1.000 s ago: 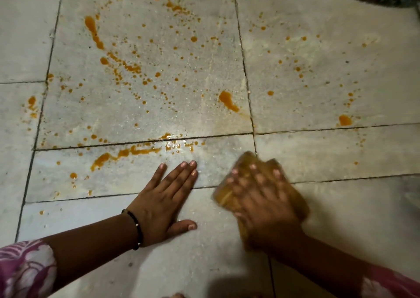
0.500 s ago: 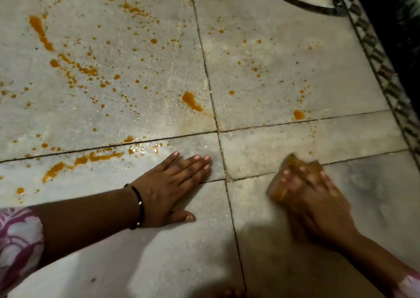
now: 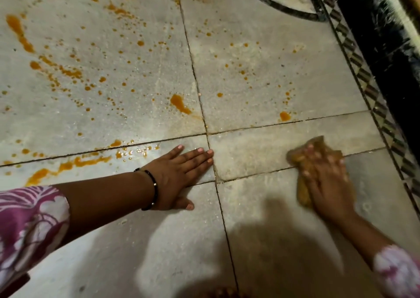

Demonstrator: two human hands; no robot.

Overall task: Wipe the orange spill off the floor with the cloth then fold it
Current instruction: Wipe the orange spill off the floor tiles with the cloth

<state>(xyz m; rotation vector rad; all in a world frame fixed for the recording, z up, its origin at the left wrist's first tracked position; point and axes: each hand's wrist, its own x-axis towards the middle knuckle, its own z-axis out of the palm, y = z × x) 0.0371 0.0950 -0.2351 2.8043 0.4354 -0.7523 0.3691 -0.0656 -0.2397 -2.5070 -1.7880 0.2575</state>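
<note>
While left hand (image 3: 179, 175) lies flat, right hand (image 3: 327, 179) presses cloth (image 3: 303, 192) on floor (image 3: 261, 152).

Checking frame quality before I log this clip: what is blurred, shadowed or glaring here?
Head view: the right hand and the cloth under it are smeared by motion blur; the left hand flat on the floor is sharp. A soft dark shadow covers the bottom centre tiles. Small wet glints show in the orange spill beside the left hand. Wide-angle distortion bends the grout lines.
</note>
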